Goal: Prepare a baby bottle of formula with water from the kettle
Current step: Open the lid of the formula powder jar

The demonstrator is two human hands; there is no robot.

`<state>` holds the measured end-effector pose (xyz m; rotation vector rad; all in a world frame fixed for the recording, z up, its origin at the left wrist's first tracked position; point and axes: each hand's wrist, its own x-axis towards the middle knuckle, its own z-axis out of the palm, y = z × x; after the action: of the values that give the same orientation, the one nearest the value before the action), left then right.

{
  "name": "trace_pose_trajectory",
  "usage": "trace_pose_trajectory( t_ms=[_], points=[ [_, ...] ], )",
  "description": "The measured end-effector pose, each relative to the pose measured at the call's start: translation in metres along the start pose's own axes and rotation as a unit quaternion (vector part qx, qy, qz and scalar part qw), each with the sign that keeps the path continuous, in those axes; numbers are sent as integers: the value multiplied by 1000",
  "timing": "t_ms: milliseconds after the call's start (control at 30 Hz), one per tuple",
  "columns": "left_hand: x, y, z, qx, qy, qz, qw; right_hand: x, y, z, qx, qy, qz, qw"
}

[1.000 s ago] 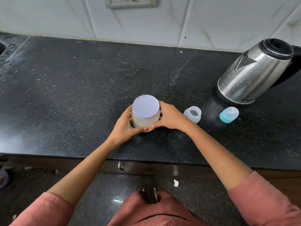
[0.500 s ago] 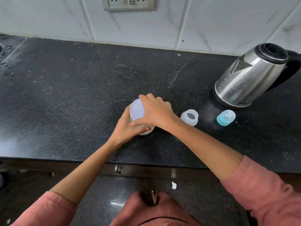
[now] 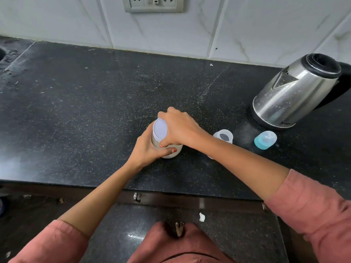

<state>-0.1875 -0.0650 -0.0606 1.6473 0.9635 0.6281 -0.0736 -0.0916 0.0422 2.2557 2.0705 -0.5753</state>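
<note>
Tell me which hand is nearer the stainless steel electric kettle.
Right. The right hand covers the pale lid of the white jar, left of the stainless steel kettle and apart from it; the left hand grips the jar's side, farther left.

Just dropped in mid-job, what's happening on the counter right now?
A person is working at a black counter. The left hand grips the body of a jar, likely the formula, while the right hand is curled over its lavender lid, apparently to twist it off; the lid is on. The baby bottle stands open just right of the jar. Its teal cap lies nearer the steel kettle, which sits untouched.
</note>
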Motion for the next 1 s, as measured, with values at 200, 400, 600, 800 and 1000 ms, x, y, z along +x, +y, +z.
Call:
trace_pose_trajectory(
  t_ms=[200,400,600,800,1000],
  points=[
    [-1,1,0,-3,5,7,1000,0,1,-2,1,-9,-16,1000],
    [-1,2,0,-2,8,5,1000,4,5,-1,-25,-18,-40,999],
    [-1,5,0,9,3,6,1000,11,13,-7,-63,-67,-121,988],
    [-2,6,-1,13,0,8,1000,14,18,-14,-79,-117,-170,975],
    [-2,1,2,4,7,8,1000,1,-2,2,-34,-22,37,998]
  ],
)
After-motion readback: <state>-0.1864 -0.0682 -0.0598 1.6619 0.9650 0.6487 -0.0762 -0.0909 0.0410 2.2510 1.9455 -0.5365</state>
